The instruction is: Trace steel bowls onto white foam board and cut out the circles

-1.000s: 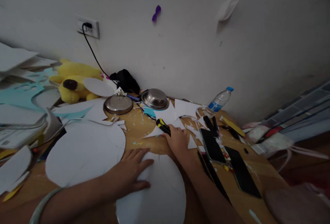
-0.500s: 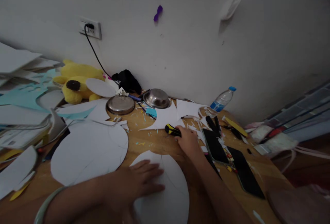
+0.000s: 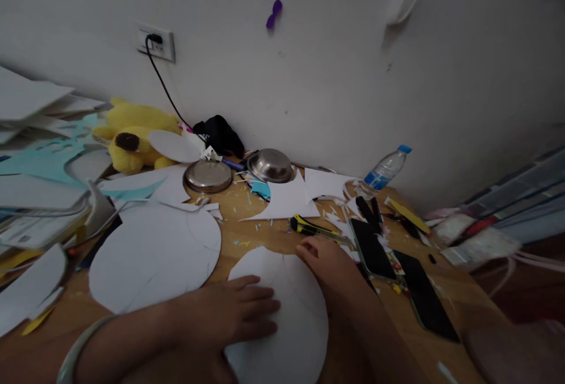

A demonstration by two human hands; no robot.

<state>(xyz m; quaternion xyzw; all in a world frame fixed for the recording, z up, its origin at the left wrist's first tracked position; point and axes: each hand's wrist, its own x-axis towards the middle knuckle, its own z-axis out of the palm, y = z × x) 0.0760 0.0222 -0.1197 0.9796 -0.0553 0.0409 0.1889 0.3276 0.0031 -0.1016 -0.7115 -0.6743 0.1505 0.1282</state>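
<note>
Spread over a white rounded foam or paper sheet (image 3: 289, 319) is my left hand (image 3: 247, 313), palm down with its fingers apart. A pale bangle is on that wrist. At the sheet's upper right edge, my right hand (image 3: 329, 263) is loosely curled, with a gap showing between its thumb and fingers and nothing visible in it. A yellow and black utility knife (image 3: 309, 228) lies on the table just beyond the right hand. Farther left lies a larger white rounded sheet (image 3: 154, 254), faintly marked with lines.
Metal dishes (image 3: 208, 175), white offcuts (image 3: 286, 198) and scraps lie toward the wall. A water bottle (image 3: 383, 173) stands at the back right. Two dark phones (image 3: 373, 247) lie right of my hand. Stacked sheets (image 3: 30, 98) and a yellow plush toy (image 3: 136, 128) crowd the left.
My right hand has let go of the utility knife, which now lies on the table, and has moved down toward the white sheet's edge. The left hand stays on the sheet.
</note>
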